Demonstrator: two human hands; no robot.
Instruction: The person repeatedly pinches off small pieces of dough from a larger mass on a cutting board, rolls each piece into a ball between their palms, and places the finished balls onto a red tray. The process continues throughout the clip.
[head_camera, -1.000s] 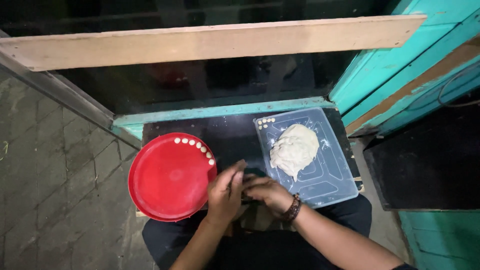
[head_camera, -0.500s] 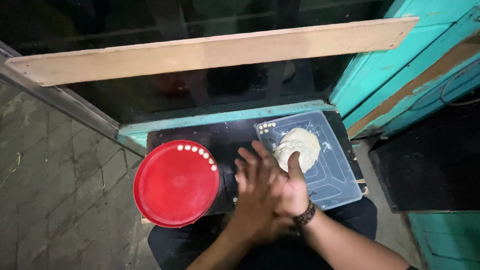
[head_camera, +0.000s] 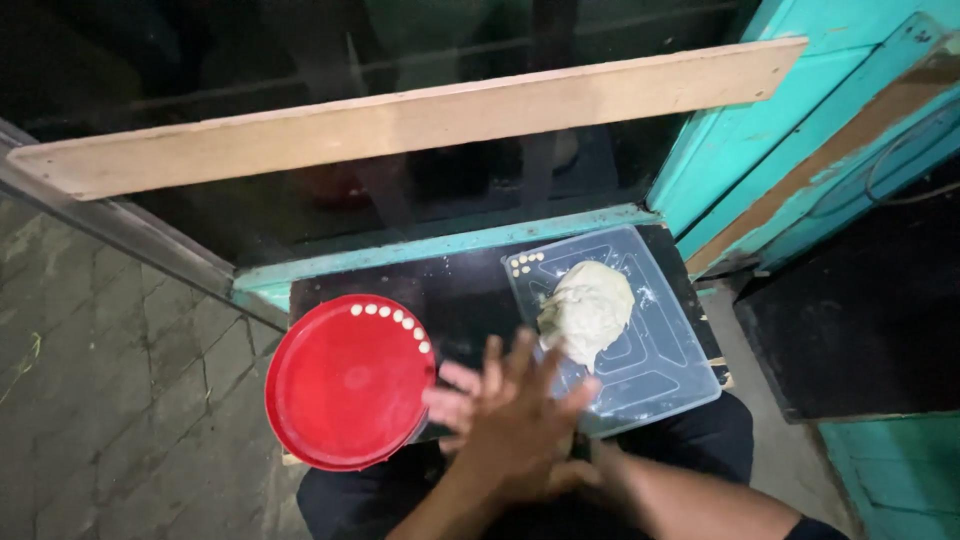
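Nearest the camera, the left hand lies palm-down on top of the right hand, fingers spread flat and blurred with motion. Only the right fingertips show, poking out on the far-left side of the upper hand. Whether a bit of dough is pressed between the palms cannot be told, since the top hand covers the gap. Neither hand grips anything visibly; both look flat and open.

Just left of the hands sits a red plate with a curved row of small dough balls along its far rim. Just beyond the fingertips and slightly right lies a clear plastic mat on the dark worktop, carrying the big lump of pale dough, with a few more small balls at the mat's far-left corner.

Judging from the finished balls, rolling a piece well likely means keeping the palms flat and pressure light (too hard and the ball would flatten), circling evenly so each comes out the same size as those on the plate.

Farther off, a teal ledge edges the worktop, and a bare wooden plank crosses above it.
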